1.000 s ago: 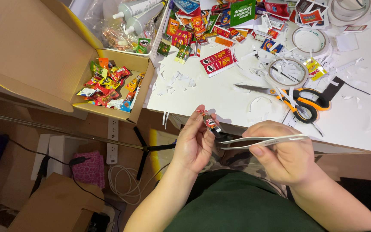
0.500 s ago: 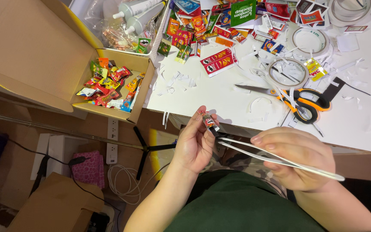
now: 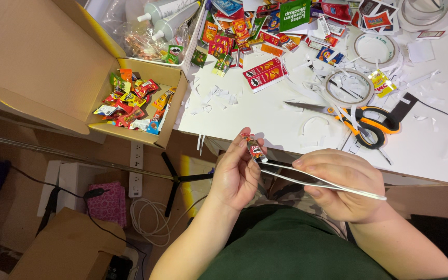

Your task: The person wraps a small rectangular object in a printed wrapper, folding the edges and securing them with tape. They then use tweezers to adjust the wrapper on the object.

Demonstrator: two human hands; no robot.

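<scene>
Below the worktop's (image 3: 265,116) front edge, a person works on a miniature snack packet (image 3: 254,148) over their lap. At far left an open cardboard box (image 3: 53,67) holds a heap of tiny bright wrappers (image 3: 130,103), and beside it a clear tray (image 3: 151,31) carries two pale squeeze bottles. The left hand (image 3: 237,176) pinches the small red-and-black packet between thumb and fingers, holding it up just under the worktop edge. The right hand (image 3: 346,184) grips long metal tweezers (image 3: 317,179), its fingers closed around them, the tips meeting the packet's lower end. Above, more printed miniature packages (image 3: 265,75) and white paper scraps litter the white surface. Farther right lie rolls of tape (image 3: 348,88) and orange-handled scissors (image 3: 364,122).
</scene>
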